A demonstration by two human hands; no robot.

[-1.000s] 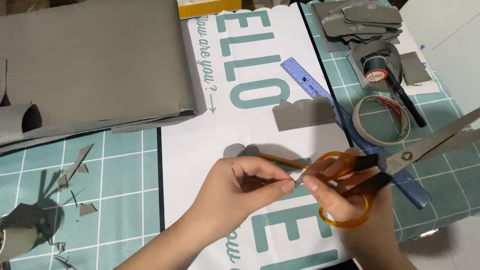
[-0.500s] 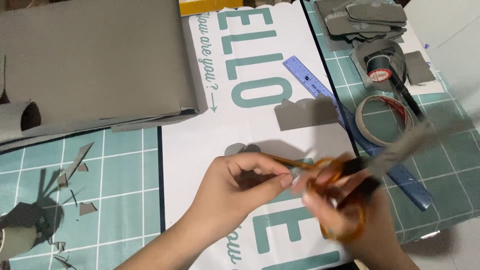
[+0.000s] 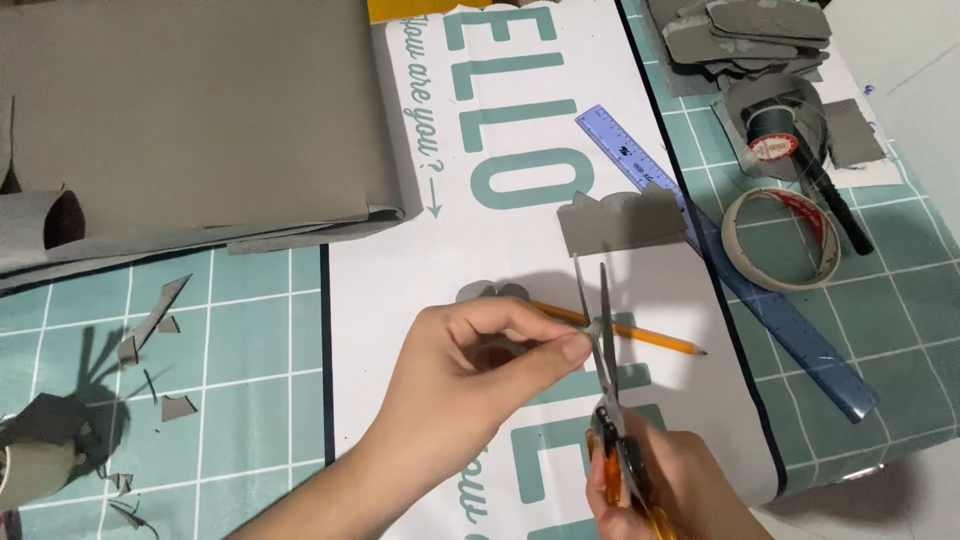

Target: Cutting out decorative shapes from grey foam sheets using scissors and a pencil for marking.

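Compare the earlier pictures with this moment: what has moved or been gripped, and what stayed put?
The scissors in the right hand have swung from pointing right to pointing away, blades now at the small grey piece pinched by the left hand. That pinch is unchanged. The pencil, blue ruler, tape roll and grey cut-out stayed as they were.
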